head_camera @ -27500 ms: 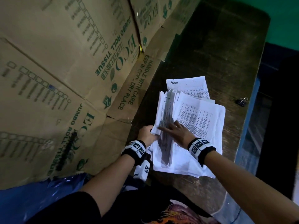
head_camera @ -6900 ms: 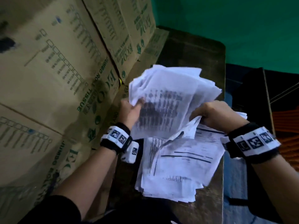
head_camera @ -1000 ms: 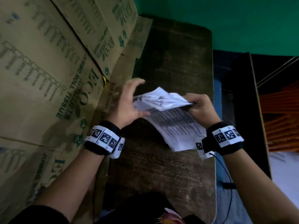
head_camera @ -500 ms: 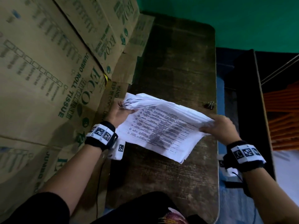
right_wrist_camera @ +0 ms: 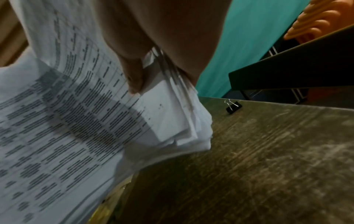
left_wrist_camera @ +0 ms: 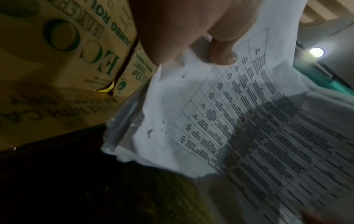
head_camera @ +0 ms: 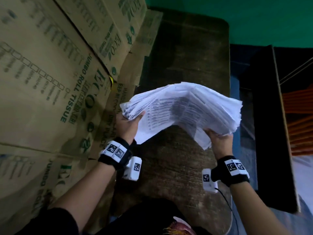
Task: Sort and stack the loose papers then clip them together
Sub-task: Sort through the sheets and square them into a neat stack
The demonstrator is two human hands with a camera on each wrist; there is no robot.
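Observation:
A thick stack of white printed papers (head_camera: 183, 107) hangs in the air over the dark wooden table (head_camera: 186, 48), bowed upward in the middle. My left hand (head_camera: 128, 122) grips its left end, thumb (left_wrist_camera: 222, 51) on the printed sheet (left_wrist_camera: 249, 121). My right hand (head_camera: 218, 139) grips the right end, thumb (right_wrist_camera: 134, 75) pressed on the sheaf (right_wrist_camera: 76, 121). A black binder clip (right_wrist_camera: 232, 106) lies on the table (right_wrist_camera: 268, 151) near its far edge, beyond the right hand; in the head view the papers hide it.
Brown cardboard boxes (head_camera: 59, 73) printed with green text line the left side of the table. A green wall (head_camera: 237, 17) stands behind. A dark bench (head_camera: 264, 116) runs along the right, with orange slats (head_camera: 299, 116) past it.
Over the last second the stack went from crumpled between close hands to spread flat, then rose off the table and arched upward. The right hand moved right and down.

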